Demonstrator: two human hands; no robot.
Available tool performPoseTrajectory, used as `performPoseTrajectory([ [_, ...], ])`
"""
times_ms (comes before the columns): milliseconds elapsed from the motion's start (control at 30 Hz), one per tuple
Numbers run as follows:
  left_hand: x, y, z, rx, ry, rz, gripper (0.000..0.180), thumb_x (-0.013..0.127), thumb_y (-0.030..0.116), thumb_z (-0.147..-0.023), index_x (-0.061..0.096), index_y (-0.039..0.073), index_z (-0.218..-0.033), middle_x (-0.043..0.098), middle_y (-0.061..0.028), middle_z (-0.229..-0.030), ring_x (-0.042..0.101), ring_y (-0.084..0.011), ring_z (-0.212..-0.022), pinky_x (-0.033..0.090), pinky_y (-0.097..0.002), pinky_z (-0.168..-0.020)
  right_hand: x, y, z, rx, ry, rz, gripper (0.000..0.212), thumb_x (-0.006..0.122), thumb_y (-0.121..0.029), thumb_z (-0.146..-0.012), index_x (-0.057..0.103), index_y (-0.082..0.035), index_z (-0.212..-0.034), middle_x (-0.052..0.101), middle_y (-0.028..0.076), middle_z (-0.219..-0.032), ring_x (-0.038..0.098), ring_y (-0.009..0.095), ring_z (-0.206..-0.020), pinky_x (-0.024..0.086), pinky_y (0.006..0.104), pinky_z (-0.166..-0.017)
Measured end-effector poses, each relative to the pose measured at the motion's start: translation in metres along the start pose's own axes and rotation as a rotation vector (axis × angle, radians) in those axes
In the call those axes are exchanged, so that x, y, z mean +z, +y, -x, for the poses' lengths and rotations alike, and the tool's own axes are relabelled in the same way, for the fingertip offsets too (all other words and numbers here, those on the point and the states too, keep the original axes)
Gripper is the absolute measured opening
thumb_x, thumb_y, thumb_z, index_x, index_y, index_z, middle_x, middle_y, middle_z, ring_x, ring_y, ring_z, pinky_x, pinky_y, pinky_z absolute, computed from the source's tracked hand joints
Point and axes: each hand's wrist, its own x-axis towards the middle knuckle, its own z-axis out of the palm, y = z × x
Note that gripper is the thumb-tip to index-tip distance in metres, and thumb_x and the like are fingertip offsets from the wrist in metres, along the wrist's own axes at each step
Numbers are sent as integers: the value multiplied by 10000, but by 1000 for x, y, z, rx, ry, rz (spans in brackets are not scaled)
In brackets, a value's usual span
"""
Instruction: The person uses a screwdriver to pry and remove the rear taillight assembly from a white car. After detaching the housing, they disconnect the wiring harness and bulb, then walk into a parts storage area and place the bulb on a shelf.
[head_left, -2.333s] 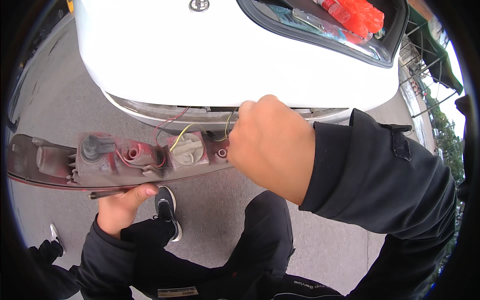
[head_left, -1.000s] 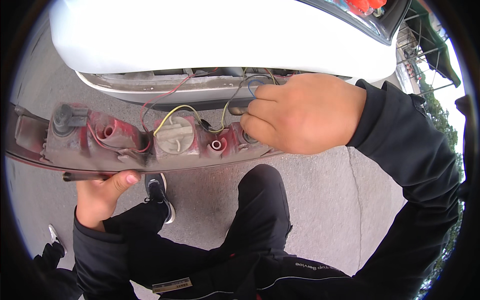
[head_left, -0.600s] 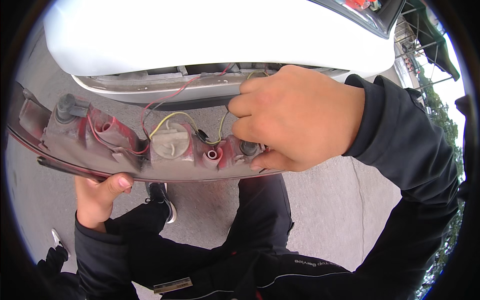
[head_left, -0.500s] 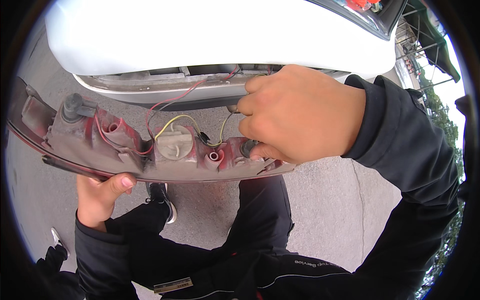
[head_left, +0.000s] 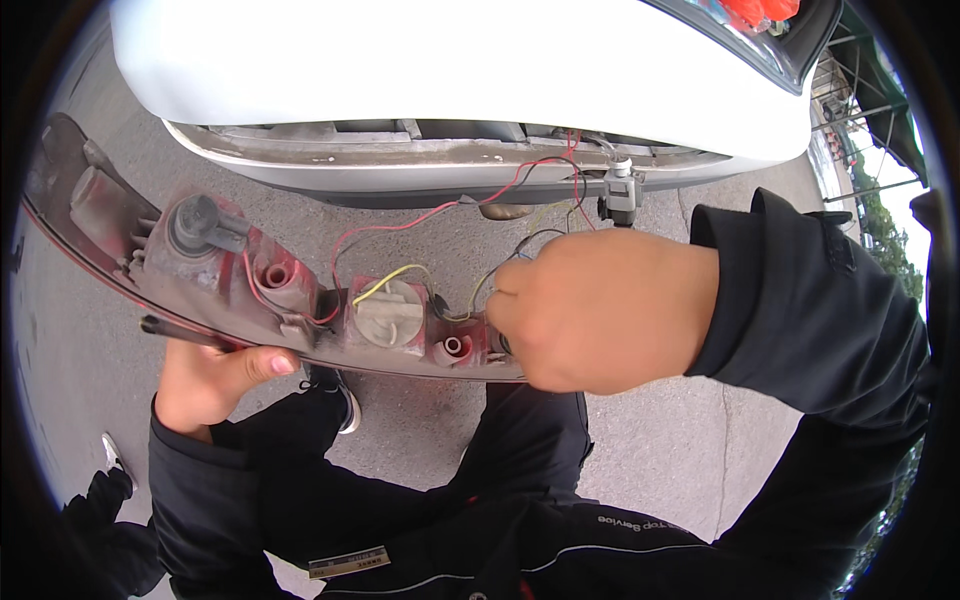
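A long, curved tail light (head_left: 205, 285) lies across in front of me, its dusty grey back facing up and red along the edges. My left hand (head_left: 205, 385) grips its lower edge near the left end, thumb on top. My right hand (head_left: 610, 315) is closed over the right end and hides it, fingertips included. A dark bulb socket (head_left: 205, 225) with a side stub sits at the left, and a round pale socket (head_left: 388, 318) in the middle. A red wire (head_left: 400, 227) and a yellow wire (head_left: 390, 278) run from the light. A grey connector (head_left: 621, 193) hangs by the bumper.
A white car body (head_left: 450, 60) stands ahead, with an opening above its bumper (head_left: 400, 165) where the wires enter. Red bags (head_left: 750, 12) show behind a window. Grey pavement (head_left: 660, 440) lies below. Another person's shoe (head_left: 115, 455) is at the lower left.
The tail light has shifted slightly right and down. My right hand has moved down over its right end, and the grey connector by the bumper has come into view.
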Motion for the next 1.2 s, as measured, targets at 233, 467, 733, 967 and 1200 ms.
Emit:
performPoseTrajectory([
  [233, -11, -4, 2, -63, 69, -79, 618, 918, 244, -755, 573, -24, -1192, 676, -58, -970, 642, -145, -839, 531, -282, -695, 15, 38, 36, 152, 196, -434, 283, 720, -241, -918, 713, 38, -966, 540, 105, -782, 575, 268, -733, 474, 387, -653],
  [467, -6, -3, 4, -18, 70, 131, 679, 943, 334, -711, 571, -34, -1144, 658, -70, -845, 615, -133, -658, 492, -260, -554, 23, 21, 53, 192, 692, -761, 263, 735, -203, -921, 735, 4, -1082, 496, 53, -756, 485, 180, -670, 420, 337, -629],
  [733, 13, 6, -2, -60, 90, 175, 679, 859, 479, -759, 584, -40, -1100, 642, -73, -780, 595, -147, -505, 374, -239, -418, 34, 9, 76, 316, 941, -588, 238, 737, -206, -932, 747, -13, -1070, 530, 94, -1154, 460, 152, -713, 423, 306, -655],
  [967, 43, 20, 5, -288, 270, 357, 381, 751, 372, -916, 593, 40, -1017, 558, -18, -695, 493, -137, -480, 341, -276, -466, 9, -28, 99, 458, 1036, -141, 455, 714, -433, -905, 763, 4, -1022, 513, 194, -1258, 520, 256, -986, 455, 374, -800],
  [1200, 60, 36, -9, -278, 317, 472, 296, 720, 350, -944, 550, 109, -918, 473, 28, -651, 390, -94, -456, 273, -256, -457, 37, -84, 84, 528, 1091, -95, 486, 836, -347, -714, 756, -23, -1066, 584, 160, -1224, 560, 305, -1056, 472, 414, -869],
])
